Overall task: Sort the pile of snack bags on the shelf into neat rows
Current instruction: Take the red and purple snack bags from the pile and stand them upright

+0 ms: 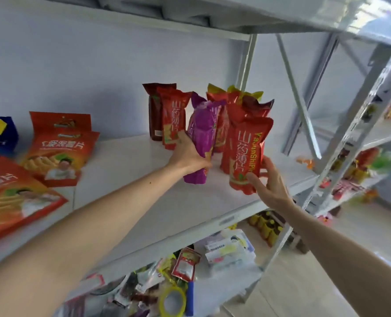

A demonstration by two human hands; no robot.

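On the white shelf, the left hand grips a purple snack bag; the right hand pinches a red snack bag. Both bags look light, crinkly, slippery; mid-body holds suit.

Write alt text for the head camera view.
Two bare hands stand snack bags on a white shelf: the left hand grips a purple bag, the right hand holds a red bag. Orange bags lie left.

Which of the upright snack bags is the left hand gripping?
The purple bag, the only purple one in view among the red ones. The left hand wraps round its lower half, while the right hand holds the front red bag beside it.
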